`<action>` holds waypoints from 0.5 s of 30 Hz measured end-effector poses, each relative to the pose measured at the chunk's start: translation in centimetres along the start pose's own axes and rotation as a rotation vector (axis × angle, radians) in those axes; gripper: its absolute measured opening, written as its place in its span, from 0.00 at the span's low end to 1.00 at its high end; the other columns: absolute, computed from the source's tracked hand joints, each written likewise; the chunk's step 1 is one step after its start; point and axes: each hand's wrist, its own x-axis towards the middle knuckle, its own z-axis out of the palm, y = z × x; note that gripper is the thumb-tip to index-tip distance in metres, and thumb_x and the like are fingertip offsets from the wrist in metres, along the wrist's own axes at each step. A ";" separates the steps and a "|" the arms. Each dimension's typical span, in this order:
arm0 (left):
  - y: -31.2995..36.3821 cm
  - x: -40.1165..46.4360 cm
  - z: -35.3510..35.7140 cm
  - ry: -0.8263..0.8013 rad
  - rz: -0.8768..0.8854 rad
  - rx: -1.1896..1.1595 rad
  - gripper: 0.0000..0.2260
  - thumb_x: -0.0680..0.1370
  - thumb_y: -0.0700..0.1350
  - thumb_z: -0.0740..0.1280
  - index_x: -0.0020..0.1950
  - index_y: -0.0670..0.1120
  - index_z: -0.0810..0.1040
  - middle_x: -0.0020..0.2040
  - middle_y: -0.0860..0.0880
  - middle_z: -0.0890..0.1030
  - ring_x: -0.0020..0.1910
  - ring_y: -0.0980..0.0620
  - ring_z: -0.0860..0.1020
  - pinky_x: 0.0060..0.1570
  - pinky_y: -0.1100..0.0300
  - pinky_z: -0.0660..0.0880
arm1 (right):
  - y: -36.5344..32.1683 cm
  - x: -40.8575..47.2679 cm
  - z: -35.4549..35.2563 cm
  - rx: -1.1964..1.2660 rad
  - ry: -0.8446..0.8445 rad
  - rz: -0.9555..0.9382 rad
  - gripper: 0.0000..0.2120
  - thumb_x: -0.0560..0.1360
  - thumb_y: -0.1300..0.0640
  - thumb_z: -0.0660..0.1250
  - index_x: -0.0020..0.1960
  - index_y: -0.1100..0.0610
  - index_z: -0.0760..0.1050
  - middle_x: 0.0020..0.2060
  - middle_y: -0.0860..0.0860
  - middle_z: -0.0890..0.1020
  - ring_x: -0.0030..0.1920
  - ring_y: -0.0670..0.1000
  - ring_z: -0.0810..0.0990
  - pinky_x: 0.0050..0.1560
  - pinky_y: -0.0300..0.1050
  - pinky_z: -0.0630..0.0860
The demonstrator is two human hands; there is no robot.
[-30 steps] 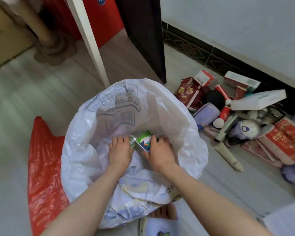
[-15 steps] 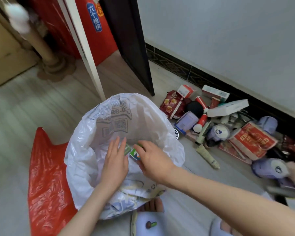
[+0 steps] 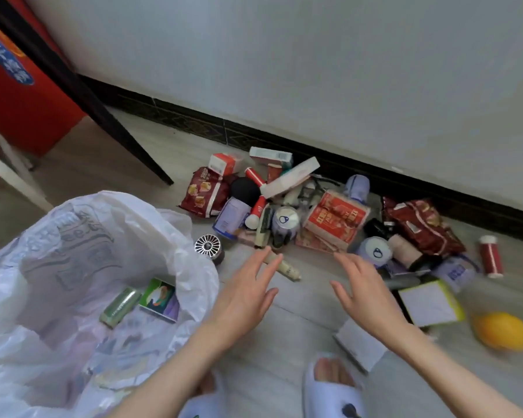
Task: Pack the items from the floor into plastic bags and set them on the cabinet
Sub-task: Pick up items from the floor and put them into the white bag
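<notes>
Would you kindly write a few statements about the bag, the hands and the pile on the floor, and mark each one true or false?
1. Both hands, left hand and right hand, are open and hold nothing. True.
2. The white plastic bag is empty. False: a small green-and-white box and a green tube-like pack lie inside.
3. The round yellow fruit lies on the floor right of the right hand. True.
4. The silver ribbed round cap lies inside the bag. False: it sits on the floor beside it.
</notes>
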 end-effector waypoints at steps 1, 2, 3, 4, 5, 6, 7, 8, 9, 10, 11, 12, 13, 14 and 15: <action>-0.5 0.8 1.6 -0.058 -0.002 -0.005 0.22 0.74 0.49 0.58 0.67 0.44 0.64 0.65 0.38 0.72 0.64 0.41 0.73 0.58 0.50 0.73 | 1.6 -0.4 0.6 0.050 -0.014 0.106 0.24 0.74 0.58 0.67 0.68 0.62 0.67 0.63 0.58 0.73 0.64 0.59 0.71 0.63 0.50 0.66; -1.0 1.6 3.2 -0.106 -0.009 -0.005 0.22 0.74 0.47 0.60 0.67 0.43 0.65 0.65 0.36 0.72 0.64 0.38 0.72 0.58 0.47 0.73 | 3.1 -0.7 1.5 0.078 -0.021 0.190 0.24 0.74 0.58 0.66 0.68 0.63 0.66 0.63 0.60 0.72 0.64 0.60 0.70 0.64 0.50 0.65; -1.6 2.3 4.7 -0.148 -0.016 0.008 0.23 0.73 0.45 0.63 0.67 0.42 0.65 0.66 0.35 0.70 0.64 0.37 0.71 0.59 0.44 0.72 | 4.5 -1.0 2.3 0.082 -0.040 0.254 0.24 0.74 0.58 0.66 0.68 0.63 0.66 0.63 0.61 0.72 0.64 0.61 0.69 0.64 0.51 0.65; -2.2 3.0 6.1 -0.190 -0.021 0.032 0.25 0.73 0.42 0.65 0.69 0.41 0.65 0.69 0.35 0.67 0.67 0.36 0.68 0.62 0.44 0.69 | 5.8 -1.3 3.2 0.068 -0.075 0.307 0.25 0.74 0.58 0.66 0.67 0.64 0.66 0.63 0.62 0.71 0.64 0.62 0.69 0.63 0.51 0.65; -2.7 3.6 7.1 -0.243 -0.040 0.070 0.26 0.75 0.41 0.63 0.72 0.42 0.61 0.72 0.36 0.61 0.71 0.37 0.62 0.67 0.45 0.63 | 6.9 -1.6 4.1 0.046 -0.118 0.355 0.25 0.74 0.56 0.66 0.68 0.63 0.65 0.64 0.62 0.70 0.64 0.62 0.68 0.63 0.51 0.64; -3.1 4.2 8.0 -0.314 -0.071 0.115 0.27 0.77 0.40 0.60 0.74 0.44 0.55 0.75 0.40 0.54 0.74 0.40 0.54 0.70 0.48 0.56 | 8.0 -1.8 4.9 0.027 -0.162 0.386 0.27 0.74 0.55 0.66 0.69 0.63 0.64 0.66 0.61 0.68 0.66 0.61 0.66 0.64 0.50 0.63; -3.4 4.7 8.9 -0.367 -0.101 0.163 0.27 0.78 0.40 0.57 0.75 0.46 0.50 0.77 0.43 0.48 0.75 0.43 0.49 0.72 0.49 0.49 | 8.9 -2.1 5.6 0.016 -0.209 0.380 0.29 0.74 0.51 0.66 0.70 0.62 0.62 0.68 0.61 0.66 0.68 0.61 0.64 0.66 0.50 0.61; -3.5 5.0 9.6 -0.411 -0.130 0.209 0.28 0.78 0.40 0.55 0.76 0.47 0.47 0.77 0.45 0.46 0.75 0.45 0.46 0.72 0.48 0.45 | 9.6 -2.3 6.2 -0.005 -0.269 0.332 0.33 0.72 0.47 0.65 0.71 0.60 0.60 0.70 0.61 0.63 0.70 0.60 0.61 0.69 0.49 0.58; -3.5 5.2 10.2 -0.443 -0.157 0.243 0.29 0.78 0.39 0.55 0.76 0.47 0.45 0.77 0.46 0.45 0.75 0.45 0.45 0.72 0.46 0.43 | 10.3 -2.5 6.6 -0.055 -0.355 0.248 0.37 0.70 0.42 0.64 0.73 0.58 0.57 0.73 0.60 0.59 0.73 0.60 0.56 0.71 0.49 0.54; -3.4 5.3 10.7 -0.458 -0.177 0.269 0.29 0.77 0.38 0.55 0.76 0.47 0.46 0.77 0.46 0.47 0.75 0.44 0.47 0.71 0.44 0.44 | 10.9 -2.7 7.0 -0.122 -0.461 0.163 0.40 0.69 0.39 0.63 0.74 0.54 0.53 0.75 0.57 0.53 0.75 0.60 0.49 0.73 0.50 0.49; -3.5 5.2 11.2 -0.438 -0.173 0.294 0.29 0.76 0.36 0.54 0.75 0.47 0.48 0.76 0.44 0.51 0.74 0.42 0.53 0.70 0.41 0.48 | 11.3 -2.8 7.2 -0.191 -0.560 0.095 0.42 0.68 0.38 0.64 0.75 0.50 0.50 0.76 0.55 0.48 0.75 0.59 0.43 0.73 0.52 0.45; -3.6 5.1 11.5 -0.390 -0.146 0.334 0.28 0.74 0.35 0.53 0.74 0.46 0.53 0.73 0.42 0.60 0.70 0.40 0.62 0.67 0.39 0.56 | 11.7 -3.0 7.4 -0.250 -0.628 0.045 0.42 0.68 0.38 0.66 0.75 0.47 0.48 0.76 0.53 0.44 0.74 0.60 0.38 0.73 0.55 0.43; -3.9 5.0 11.8 -0.337 -0.120 0.373 0.28 0.71 0.35 0.54 0.71 0.46 0.59 0.66 0.40 0.70 0.61 0.39 0.70 0.61 0.39 0.65 | 11.9 -3.2 7.5 -0.293 -0.645 0.003 0.43 0.68 0.40 0.67 0.75 0.45 0.48 0.76 0.52 0.42 0.74 0.61 0.36 0.73 0.57 0.42; -4.1 4.9 12.0 -0.283 -0.103 0.399 0.27 0.68 0.35 0.57 0.68 0.45 0.64 0.57 0.40 0.76 0.52 0.39 0.75 0.54 0.41 0.70 | 12.1 -3.3 7.6 -0.315 -0.624 -0.035 0.43 0.67 0.41 0.69 0.74 0.45 0.49 0.76 0.53 0.43 0.73 0.63 0.36 0.72 0.58 0.42; -4.1 4.8 12.0 -0.252 -0.096 0.397 0.28 0.66 0.35 0.62 0.66 0.45 0.67 0.49 0.40 0.77 0.45 0.40 0.75 0.48 0.44 0.72 | 12.3 -3.3 7.5 -0.325 -0.588 -0.065 0.44 0.65 0.42 0.71 0.74 0.45 0.51 0.76 0.54 0.45 0.74 0.64 0.39 0.72 0.59 0.44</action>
